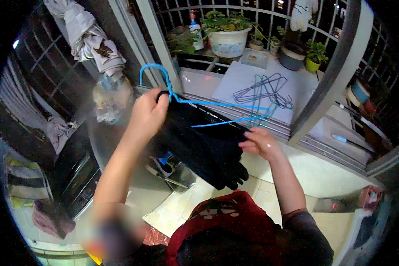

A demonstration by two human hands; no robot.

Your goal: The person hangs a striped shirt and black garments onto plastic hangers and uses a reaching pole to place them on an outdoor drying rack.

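Observation:
A black garment (202,146) with a lettered waistband hangs between my hands. My left hand (151,109) is closed on its left end, close below the hook of a blue wire hanger (219,103). Part of the hanger lies over the waistband, and its lower bar runs in front of the dark cloth; the rest is hidden. My right hand (261,143) pinches the waistband's right end. Several thin wire hangers (264,89), purple and green, lie tangled on a white board (229,81) past the window track.
Metal window frames (332,76) stand around the opening. On the sill are a large white planter (228,41), a pump bottle (195,35) and small pots. A tied curtain (96,43) hangs at left. Below lies a clear container (183,178) on the tiled floor side.

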